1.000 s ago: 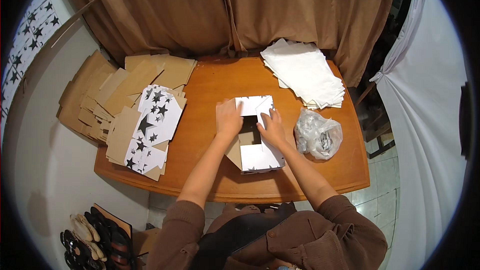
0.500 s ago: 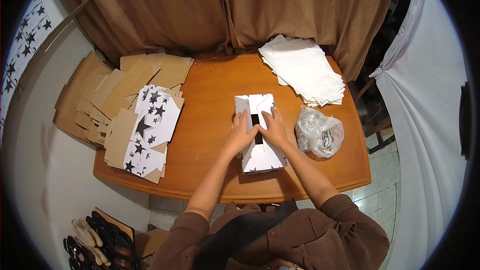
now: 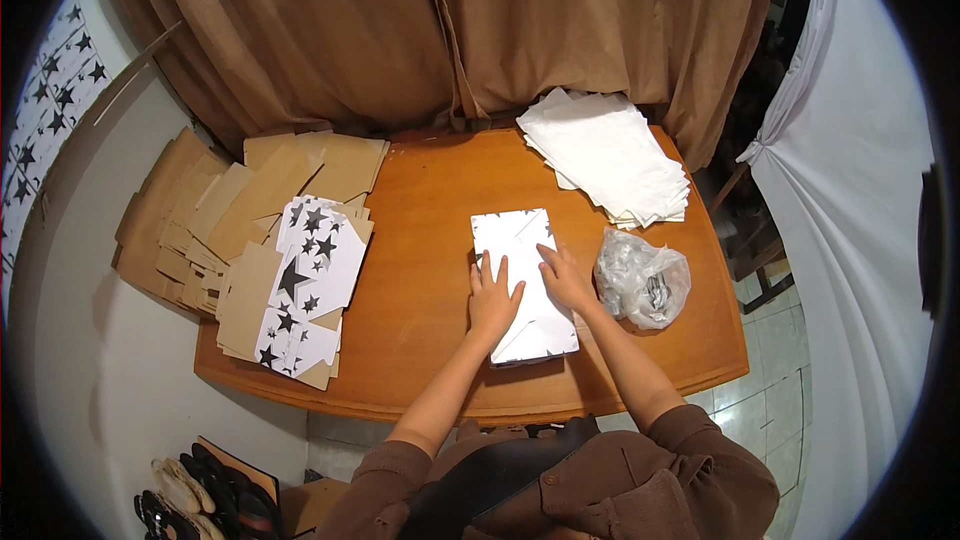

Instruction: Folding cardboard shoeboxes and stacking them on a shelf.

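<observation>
A long white cardboard box (image 3: pixel 533 325) with black star prints along its edges lies in front of me on the wooden table. Its top flaps are folded down and meet along the middle. My left hand (image 3: pixel 494 302) rests on the box's left side with its fingers spread over the top. Along the right edge, my right hand (image 3: pixel 567 280) touches the box, its thumb and fingers apart. Some of the right fingers are hidden beyond that edge.
Flat brown cardboard pieces (image 3: pixel 240 198) lie on the table's left, with a star-printed white sheet (image 3: pixel 305 285) on top. White paper sheets (image 3: pixel 610 150) are stacked at the back right. A clear plastic bag (image 3: pixel 640 278) with silvery contents sits right of the box.
The box's top flaps have gone down and the dark gap between them is covered. My hands have moved apart, toward the box's two sides.
</observation>
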Tool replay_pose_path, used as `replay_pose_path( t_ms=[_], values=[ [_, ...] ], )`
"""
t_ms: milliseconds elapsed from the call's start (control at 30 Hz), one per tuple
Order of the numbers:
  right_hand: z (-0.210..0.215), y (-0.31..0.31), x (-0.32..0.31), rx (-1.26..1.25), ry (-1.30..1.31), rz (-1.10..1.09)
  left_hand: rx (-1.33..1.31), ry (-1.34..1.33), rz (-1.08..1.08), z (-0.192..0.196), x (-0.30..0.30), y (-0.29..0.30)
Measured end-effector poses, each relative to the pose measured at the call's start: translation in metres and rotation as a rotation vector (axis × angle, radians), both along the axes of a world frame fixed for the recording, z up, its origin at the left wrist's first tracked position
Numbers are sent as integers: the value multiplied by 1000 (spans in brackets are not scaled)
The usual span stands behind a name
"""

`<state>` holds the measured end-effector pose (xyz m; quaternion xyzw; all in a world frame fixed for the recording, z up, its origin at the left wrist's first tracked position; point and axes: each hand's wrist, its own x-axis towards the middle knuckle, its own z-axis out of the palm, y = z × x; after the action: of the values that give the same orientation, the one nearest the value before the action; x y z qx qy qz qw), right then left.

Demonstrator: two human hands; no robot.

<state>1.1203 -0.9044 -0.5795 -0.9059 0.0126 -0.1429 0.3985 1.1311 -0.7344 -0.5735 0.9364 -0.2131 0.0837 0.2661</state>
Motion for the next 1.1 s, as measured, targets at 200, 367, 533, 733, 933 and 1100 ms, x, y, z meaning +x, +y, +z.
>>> replay_pose_path(
  t_ms=[200, 367, 533, 733, 933, 1100],
  values=[
    [-3, 7, -2, 133, -15, -22, 30, -13, 20, -1, 8, -5],
    [-10, 4, -1, 64, -22, -13, 69, -25, 42, -2, 7, -9],
    [-10, 6, -5, 56, 39, -48, 214, 73, 37, 2, 4, -6],
    [-18, 6, -1, 53, -13, -45, 32, 26, 34, -2, 5, -3],
    [-18, 7, 8, 140, -14, -56, -400, 99, 80, 0, 19, 2],
    [-24, 1, 4, 171, -16, -51, -567, 142, 36, -6, 17, 0]
  ],
)
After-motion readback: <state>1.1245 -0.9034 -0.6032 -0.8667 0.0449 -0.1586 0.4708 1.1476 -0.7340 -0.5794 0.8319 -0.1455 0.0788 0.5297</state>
